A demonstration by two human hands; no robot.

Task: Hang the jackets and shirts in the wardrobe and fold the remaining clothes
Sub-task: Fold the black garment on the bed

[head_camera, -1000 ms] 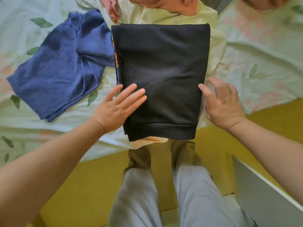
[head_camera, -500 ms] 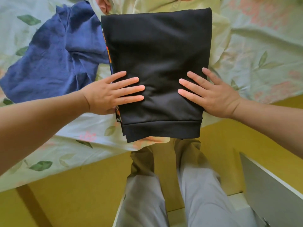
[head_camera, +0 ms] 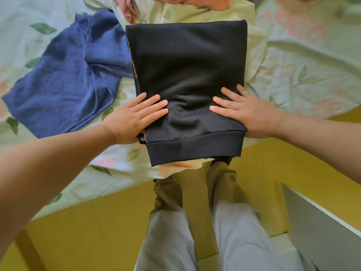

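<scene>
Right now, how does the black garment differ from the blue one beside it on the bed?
The black garment is folded into a neat rectangle, while the blue garment lies spread out and crumpled. The left hand and right hand press flat on the black garment; neither touches the blue garment. Both are plain dark fabric.

Home bedroom, by the look of it: a bed under a pale green sheet printed with leaves and pink flowers (head_camera: 312, 61) fills the upper view, its edge dropping to a plain yellow floor (head_camera: 97, 231). Household laundry lies on the sheet: a crumpled dark blue cotton garment (head_camera: 64, 85), a folded black knit garment with a ribbed hem (head_camera: 187, 65), a pale yellow-green garment (head_camera: 195, 14), a scrap of pink cloth (head_camera: 129, 10). Lower right, a flat grey furniture panel with a white edge (head_camera: 322, 231), possibly a cupboard door.
</scene>
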